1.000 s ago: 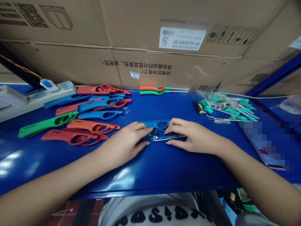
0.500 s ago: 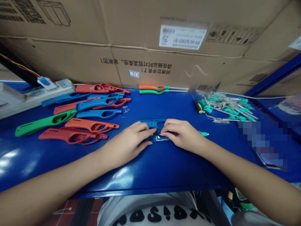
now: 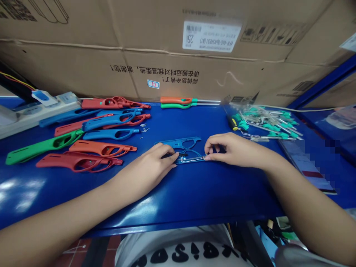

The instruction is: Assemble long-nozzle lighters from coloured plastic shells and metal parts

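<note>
On the blue table in front of me lies an opened lighter handle in two blue halves. The lower casing half (image 3: 190, 160) has white wires and small dark parts in it. My left hand (image 3: 158, 159) grips its left end between thumb and fingers. My right hand (image 3: 226, 150) pinches at its right end, thumb and forefinger together; whether they hold the casing tip or a part lying in it, I cannot tell. Just behind, the other blue casing half (image 3: 178, 143) lies on the table, apart from the right hand, its left end partly hidden by my left hand.
Several red, blue, orange and green lighter handles (image 3: 111, 133) lie at left by a white power strip (image 3: 30, 115). Tiny screws (image 3: 144, 128) lie nearby. Behind are two assembled lighters (image 3: 178, 102), a cardboard box (image 3: 155, 44), a screwdriver (image 3: 233, 123) and teal-ended metal tubes (image 3: 272, 120).
My right hand has moved right, from the middle of the lower casing half to its right end, uncovering the trigger opening and wires. My left hand keeps its hold. The view has shifted slightly.
</note>
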A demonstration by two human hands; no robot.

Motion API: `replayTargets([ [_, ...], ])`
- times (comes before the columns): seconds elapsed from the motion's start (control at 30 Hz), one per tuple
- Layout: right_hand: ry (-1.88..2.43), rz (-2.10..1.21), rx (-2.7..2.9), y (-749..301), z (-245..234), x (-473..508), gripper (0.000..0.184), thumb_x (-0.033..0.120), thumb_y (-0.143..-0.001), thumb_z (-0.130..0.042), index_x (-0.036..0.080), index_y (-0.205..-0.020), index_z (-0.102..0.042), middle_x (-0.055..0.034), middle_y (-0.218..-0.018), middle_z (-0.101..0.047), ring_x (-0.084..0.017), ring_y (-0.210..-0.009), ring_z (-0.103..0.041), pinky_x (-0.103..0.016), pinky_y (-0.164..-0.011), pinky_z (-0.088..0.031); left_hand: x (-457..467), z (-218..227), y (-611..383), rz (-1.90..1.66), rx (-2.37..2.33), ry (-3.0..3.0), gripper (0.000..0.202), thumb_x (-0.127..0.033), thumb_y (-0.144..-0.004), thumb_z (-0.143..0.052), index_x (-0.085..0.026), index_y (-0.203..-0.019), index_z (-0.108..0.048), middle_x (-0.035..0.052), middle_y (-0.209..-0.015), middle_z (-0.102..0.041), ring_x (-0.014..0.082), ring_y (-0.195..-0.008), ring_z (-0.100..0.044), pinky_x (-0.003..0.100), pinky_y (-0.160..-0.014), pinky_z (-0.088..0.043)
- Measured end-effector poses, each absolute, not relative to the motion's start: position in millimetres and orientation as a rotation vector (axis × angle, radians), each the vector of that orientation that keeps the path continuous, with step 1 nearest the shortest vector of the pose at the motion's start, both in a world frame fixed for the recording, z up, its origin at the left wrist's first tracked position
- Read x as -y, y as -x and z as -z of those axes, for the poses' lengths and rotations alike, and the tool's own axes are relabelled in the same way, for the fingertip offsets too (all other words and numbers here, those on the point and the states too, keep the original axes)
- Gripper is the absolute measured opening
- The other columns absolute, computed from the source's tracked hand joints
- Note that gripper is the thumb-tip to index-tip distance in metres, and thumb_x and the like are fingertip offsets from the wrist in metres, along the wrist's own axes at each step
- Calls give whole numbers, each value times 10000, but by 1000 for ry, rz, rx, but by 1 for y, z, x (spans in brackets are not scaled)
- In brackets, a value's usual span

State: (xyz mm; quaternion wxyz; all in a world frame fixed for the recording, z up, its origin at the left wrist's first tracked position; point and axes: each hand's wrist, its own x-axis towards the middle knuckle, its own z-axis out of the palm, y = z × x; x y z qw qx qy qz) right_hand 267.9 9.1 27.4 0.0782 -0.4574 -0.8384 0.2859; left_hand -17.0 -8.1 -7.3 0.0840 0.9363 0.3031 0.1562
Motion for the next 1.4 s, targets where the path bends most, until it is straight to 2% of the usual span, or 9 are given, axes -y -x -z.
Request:
replayTargets([
  [0.13,1460,-862,2463,-265,-21,-12,158,325,-877,-689,173,-830,-693,-21,-780,-655,-158,-717,-566,-275,-657,-421,8,3,16,-426,-939,-2754,288,-209,-993,-522,-85,-1176,-706,135,-1052,-638,252,-969,-606,407,-865,-566],
  [0.23,1304,-787,2448,-262,-15,-13,126,277,-873,-696,179,-951,-687,-38,-896,-643,-161,-776,-566,-284,-712,-450,8,1,16,-408,-971,-2724,255,-202,-980,-549,-102,-1138,-722,119,-1042,-642,242,-957,-611,399,-868,-564],
  [0.33,1105,-764,2495,-258,-12,-11,149,225,-925,-620,197,-1064,-667,-59,-1040,-618,-164,-873,-582,-292,-775,-469,7,1,18,-426,-975,-2711,255,-196,-967,-571,-110,-1163,-710,112,-1047,-648,245,-970,-617,404,-880,-562],
  [0.43,1097,-724,2538,-253,-11,-5,161,181,-962,-537,209,-1071,-652,-65,-1131,-596,-179,-1006,-597,-325,-897,-466,6,3,20,-445,-981,-2695,267,-200,-960,-585,-124,-1191,-696,108,-1068,-654,250,-986,-623,416,-896,-559],
  [0.5,1152,-678,2568,-250,-12,-1,172,164,-962,-513,216,-1072,-634,-61,-1155,-588,-186,-1018,-601,-340,-918,-463,6,3,21,-458,-989,-2673,283,-199,-956,-590,-140,-1219,-676,104,-1101,-651,253,-1017,-624,422,-921,-552],
  [0.7,1205,-665,2576,-247,-14,5,196,145,-928,-522,232,-1095,-578,-46,-1129,-594,-175,-928,-597,-312,-807,-473,6,2,20,-451,-975,-2621,268,-187,-965,-566,-190,-1229,-617,81,-1143,-633,250,-1066,-588,432,-955,-524],
  [0.93,1155,-685,2643,-251,-19,5,184,114,-880,-560,241,-1005,-603,-38,-1158,-581,-168,-942,-615,-311,-865,-479,5,5,22,-456,-877,-2650,279,-176,-1005,-477,-227,-1230,-635,85,-1221,-581,234,-1107,-547,418,-974,-499],
  [1.27,1121,-572,2657,-246,-21,9,75,203,-937,-559,208,-973,-624,-47,-1103,-611,-153,-873,-617,-285,-784,-469,4,4,21,-425,-846,-2691,276,-174,-1015,-452,-229,-1202,-648,84,-1198,-589,242,-1089,-534,413,-943,-499],
  [1.4,1122,-404,2673,-241,-14,6,166,313,-990,-534,199,-906,-620,-36,-963,-641,-149,-787,-604,-264,-671,-425,5,2,21,-407,-850,-2714,287,-157,-1009,-448,-223,-1182,-668,91,-1166,-605,245,-1055,-547,410,-911,-508],
])
